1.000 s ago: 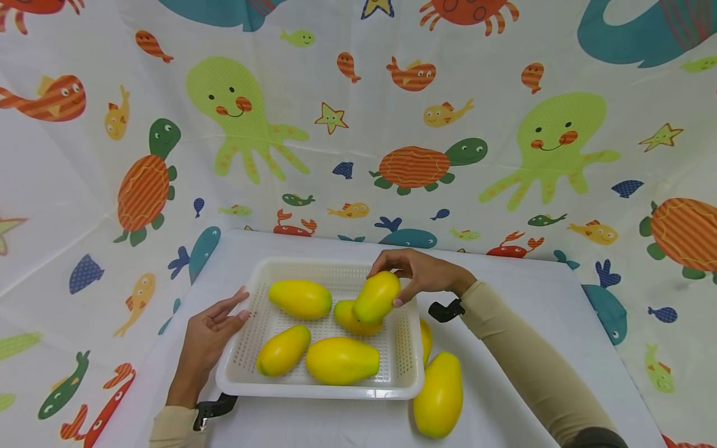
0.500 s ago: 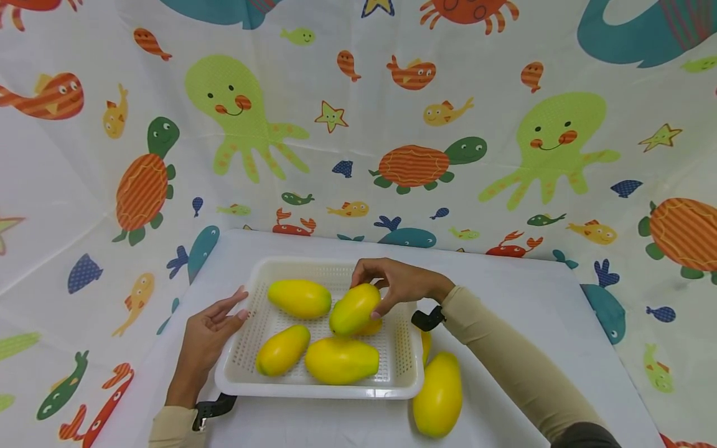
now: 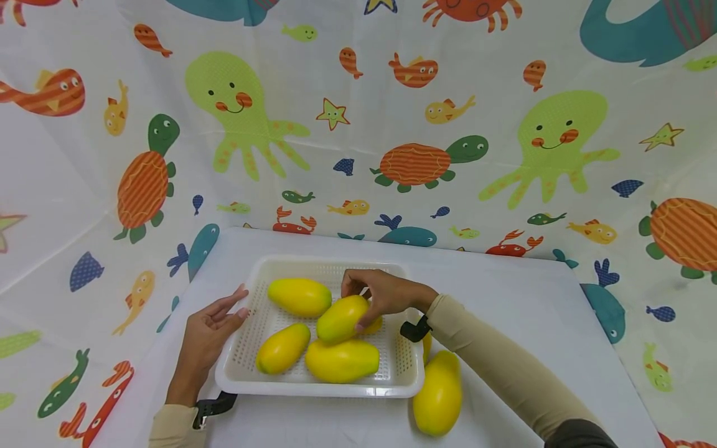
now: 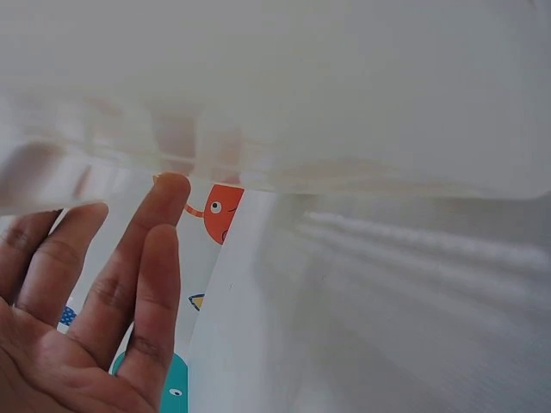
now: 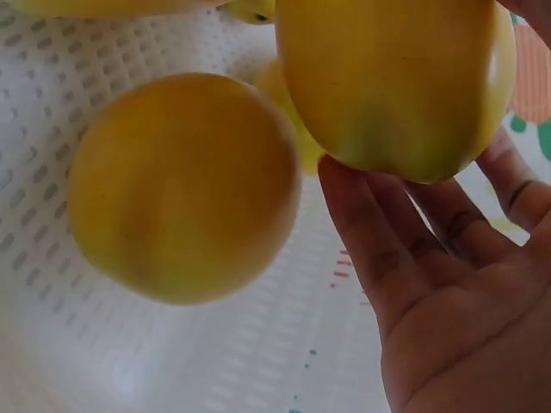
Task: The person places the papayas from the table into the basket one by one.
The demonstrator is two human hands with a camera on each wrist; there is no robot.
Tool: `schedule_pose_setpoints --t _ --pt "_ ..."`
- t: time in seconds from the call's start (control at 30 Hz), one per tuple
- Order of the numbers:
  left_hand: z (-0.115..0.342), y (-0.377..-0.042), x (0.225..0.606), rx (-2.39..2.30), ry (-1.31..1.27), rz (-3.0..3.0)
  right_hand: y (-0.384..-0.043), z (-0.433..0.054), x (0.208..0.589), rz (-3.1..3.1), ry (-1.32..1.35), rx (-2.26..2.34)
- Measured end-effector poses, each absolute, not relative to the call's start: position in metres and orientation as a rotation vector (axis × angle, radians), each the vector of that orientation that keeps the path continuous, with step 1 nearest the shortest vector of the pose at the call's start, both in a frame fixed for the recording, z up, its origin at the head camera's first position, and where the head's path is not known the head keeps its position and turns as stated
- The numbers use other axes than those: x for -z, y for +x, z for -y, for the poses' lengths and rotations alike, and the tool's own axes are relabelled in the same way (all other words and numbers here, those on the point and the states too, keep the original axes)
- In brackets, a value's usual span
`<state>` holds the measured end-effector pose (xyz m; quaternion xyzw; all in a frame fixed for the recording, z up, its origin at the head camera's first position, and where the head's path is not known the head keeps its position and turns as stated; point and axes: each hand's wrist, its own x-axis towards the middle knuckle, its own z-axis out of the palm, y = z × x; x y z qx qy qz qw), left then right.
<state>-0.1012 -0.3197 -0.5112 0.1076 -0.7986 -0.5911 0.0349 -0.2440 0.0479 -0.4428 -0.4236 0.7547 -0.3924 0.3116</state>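
In the head view, my right hand (image 3: 386, 292) grips a yellow papaya (image 3: 338, 320) above the white perforated basket (image 3: 319, 391). Thumb and fingers lie on opposite sides of the fruit. Partly hidden behind it is another papaya (image 3: 374, 326); whether the two touch, I cannot tell. Around it in the basket are a papaya at back left (image 3: 299, 297), one at front left (image 3: 284, 349) and one at the front (image 3: 343, 361). My left hand (image 3: 210, 336) is at the basket's left side, fingers extended; in the left wrist view its fingertips (image 4: 172, 185) reach the basket wall (image 4: 344, 103).
Outside the basket, a papaya (image 3: 437, 395) lies on the white tablecloth (image 3: 504, 298) at front right. A second one (image 3: 427, 348) shows only partly behind the basket's right rim. A sea-animal print curtain (image 3: 358, 93) stands behind and at the sides.
My right hand has moved left and toward me with the papaya, from the basket's right back to over its middle. The left hand and the basket have stayed put.
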Motion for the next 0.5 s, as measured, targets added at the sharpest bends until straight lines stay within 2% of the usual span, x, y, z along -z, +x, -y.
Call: schedule_pose_setpoints --t 0.5 --pt "0.320 -0.102 0.510 1.806 0.329 2.464 -0.230 -0.031 0.447 -2.228 -1.081 0.883"
